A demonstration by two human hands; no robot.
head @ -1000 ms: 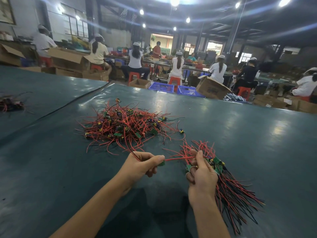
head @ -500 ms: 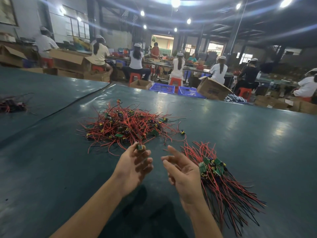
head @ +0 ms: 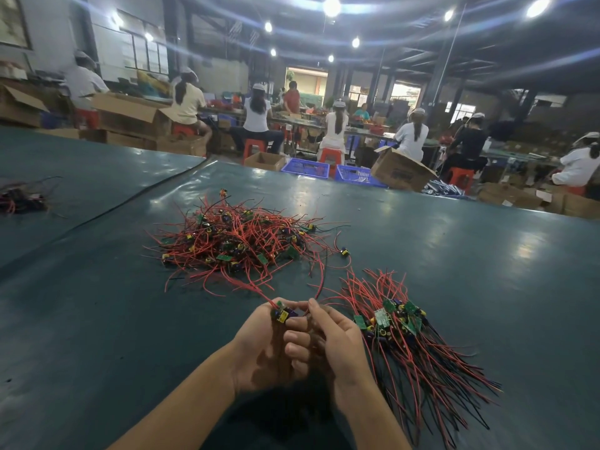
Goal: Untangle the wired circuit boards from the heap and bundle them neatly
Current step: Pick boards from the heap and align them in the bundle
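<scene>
A tangled heap (head: 240, 241) of small green circuit boards with red and black wires lies on the dark green table (head: 454, 254) ahead of me. To the right lies a sorted bundle (head: 399, 323), boards side by side, wires fanned toward me. My left hand (head: 263, 345) grips one small circuit board (head: 282, 315) with yellow and purple parts; its red wires trail back to the heap. My right hand (head: 331, 336) is pressed against the left, its fingertips pinching that board's wires beside the board.
A smaller wire clump (head: 22, 199) lies far left on a neighbouring table. Beyond the table's far edge stand cardboard boxes (head: 401, 173), blue crates (head: 305, 167) and several seated workers on red stools.
My hands were apart and raised half a second ago, the left with a board at its fingertips. They have now come together low, both on one board drawn from the heap.
</scene>
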